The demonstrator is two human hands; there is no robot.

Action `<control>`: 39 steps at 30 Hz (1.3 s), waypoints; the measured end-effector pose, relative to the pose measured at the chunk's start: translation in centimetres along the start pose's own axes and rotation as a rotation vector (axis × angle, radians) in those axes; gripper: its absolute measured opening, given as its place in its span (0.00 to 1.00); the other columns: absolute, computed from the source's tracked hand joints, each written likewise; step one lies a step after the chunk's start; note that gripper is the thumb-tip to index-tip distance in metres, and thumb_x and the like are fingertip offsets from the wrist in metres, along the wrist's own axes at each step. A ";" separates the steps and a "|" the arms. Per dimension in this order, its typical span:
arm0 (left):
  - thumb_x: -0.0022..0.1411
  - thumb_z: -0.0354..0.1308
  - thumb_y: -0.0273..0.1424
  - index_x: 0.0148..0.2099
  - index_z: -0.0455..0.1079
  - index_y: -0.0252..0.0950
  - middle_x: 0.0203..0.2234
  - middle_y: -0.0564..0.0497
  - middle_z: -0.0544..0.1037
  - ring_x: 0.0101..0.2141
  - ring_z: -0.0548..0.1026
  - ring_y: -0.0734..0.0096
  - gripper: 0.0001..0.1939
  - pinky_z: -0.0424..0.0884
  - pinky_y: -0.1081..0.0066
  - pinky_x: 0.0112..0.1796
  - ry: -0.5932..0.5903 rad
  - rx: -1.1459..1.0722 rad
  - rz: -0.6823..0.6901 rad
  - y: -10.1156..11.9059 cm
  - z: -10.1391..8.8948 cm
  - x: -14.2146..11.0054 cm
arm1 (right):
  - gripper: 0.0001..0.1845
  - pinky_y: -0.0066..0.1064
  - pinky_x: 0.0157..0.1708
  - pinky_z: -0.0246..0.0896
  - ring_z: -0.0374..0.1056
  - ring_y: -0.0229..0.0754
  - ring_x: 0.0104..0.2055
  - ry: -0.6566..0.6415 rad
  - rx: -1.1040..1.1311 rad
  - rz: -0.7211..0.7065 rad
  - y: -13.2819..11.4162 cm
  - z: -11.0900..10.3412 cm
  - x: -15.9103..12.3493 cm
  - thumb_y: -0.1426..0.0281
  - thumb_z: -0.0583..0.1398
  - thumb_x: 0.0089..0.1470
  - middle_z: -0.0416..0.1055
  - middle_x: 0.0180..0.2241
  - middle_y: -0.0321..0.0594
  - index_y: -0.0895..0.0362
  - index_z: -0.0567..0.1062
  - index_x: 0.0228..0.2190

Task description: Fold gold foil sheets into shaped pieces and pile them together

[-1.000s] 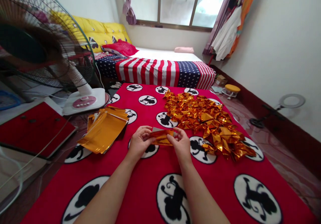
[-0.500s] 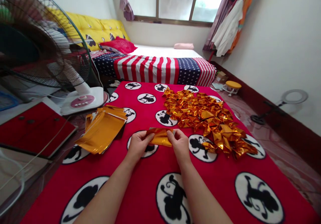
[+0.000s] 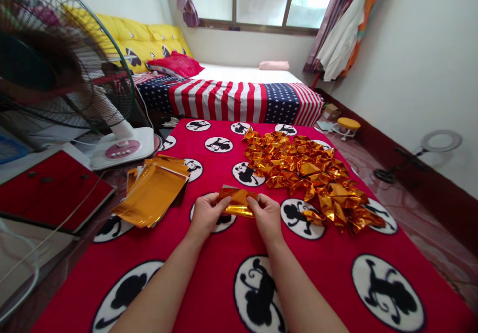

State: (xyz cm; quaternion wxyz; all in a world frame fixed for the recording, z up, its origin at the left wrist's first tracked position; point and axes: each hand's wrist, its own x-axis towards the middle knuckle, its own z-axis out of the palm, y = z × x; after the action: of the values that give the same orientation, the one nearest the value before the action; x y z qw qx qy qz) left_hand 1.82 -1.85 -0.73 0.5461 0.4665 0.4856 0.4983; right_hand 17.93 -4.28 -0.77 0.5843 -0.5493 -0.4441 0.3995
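Between my two hands is a sheet of gold foil paper (image 3: 237, 201), partly folded into a wide strip. My left hand (image 3: 206, 214) pinches its left end, thumb on top. At the right end, my right hand (image 3: 267, 215) grips it the same way. The fingers under the paper are hidden. To the left lies a loose stack of flat gold foil sheets (image 3: 154, 191). A large heap of folded gold foil pieces (image 3: 298, 166) spreads over the right side of the red cloth (image 3: 201, 283), which has round black-and-white figures.
An electric fan (image 3: 123, 144) stands at the left beside a red panel (image 3: 56, 188). Beyond the cloth is a bed with a stars-and-stripes cover (image 3: 227, 101). On the right floor are a yellow-topped stool (image 3: 348, 124) and a ring light (image 3: 441, 141).
My hands stay in nearly the same place on the foil paper. Its upper part now stands out a little more, with a grey edge showing behind. The view has shifted slightly.
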 end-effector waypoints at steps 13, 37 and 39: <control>0.42 0.73 0.39 0.30 0.77 0.30 0.22 0.50 0.80 0.22 0.75 0.71 0.17 0.70 0.75 0.25 0.049 -0.072 -0.009 0.3 0.2 -0.2 | 0.09 0.29 0.29 0.62 0.69 0.41 0.28 -0.022 0.062 0.013 0.0 0.2 -0.2 0.65 0.63 0.48 0.76 0.25 0.37 0.58 0.79 0.27; 0.39 0.73 0.44 0.27 0.76 0.30 0.20 0.50 0.79 0.20 0.74 0.71 0.21 0.68 0.76 0.22 0.067 -0.042 -0.084 0.8 0.1 -0.2 | 0.16 0.28 0.27 0.63 0.68 0.39 0.26 -0.021 0.190 0.113 0.0 -0.3 0.4 0.57 0.67 0.45 0.72 0.22 0.36 0.58 0.77 0.24; 0.39 0.72 0.45 0.28 0.76 0.30 0.20 0.49 0.79 0.20 0.75 0.70 0.22 0.69 0.75 0.22 0.061 -0.039 -0.093 0.7 0.0 -0.1 | 0.16 0.28 0.27 0.63 0.68 0.39 0.25 -0.018 0.187 0.108 0.1 -0.3 0.4 0.57 0.66 0.45 0.72 0.22 0.36 0.58 0.77 0.24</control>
State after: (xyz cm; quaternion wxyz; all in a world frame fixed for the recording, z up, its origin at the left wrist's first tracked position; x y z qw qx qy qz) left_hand 1.72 -1.88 -0.02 0.5625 0.4173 0.5133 0.4960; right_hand 18.31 -4.00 -0.85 0.6065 -0.5119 -0.3801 0.4750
